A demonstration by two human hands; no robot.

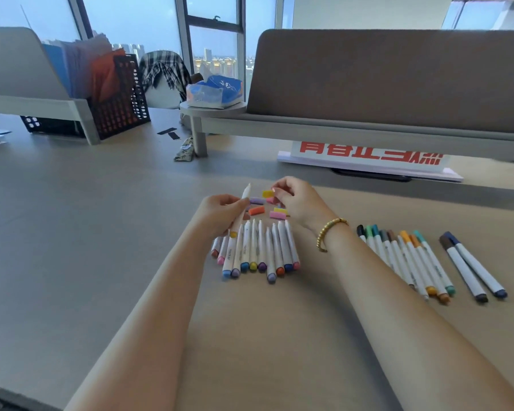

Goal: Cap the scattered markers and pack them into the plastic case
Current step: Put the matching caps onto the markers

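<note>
My left hand grips a white uncapped marker with a yellow end, its tip pointing up and away. My right hand pinches a yellow cap at its fingertips, just right of that tip. Loose caps in purple, orange, pink and yellow lie on the table between my hands. Below them, several uncapped markers lie side by side. To the right of my right wrist lies a row of capped markers. No plastic case is in view.
Two dark capped markers lie at the far right. A white sign with red characters stands behind the work area under a grey desk divider. A black mesh file basket stands at the back left.
</note>
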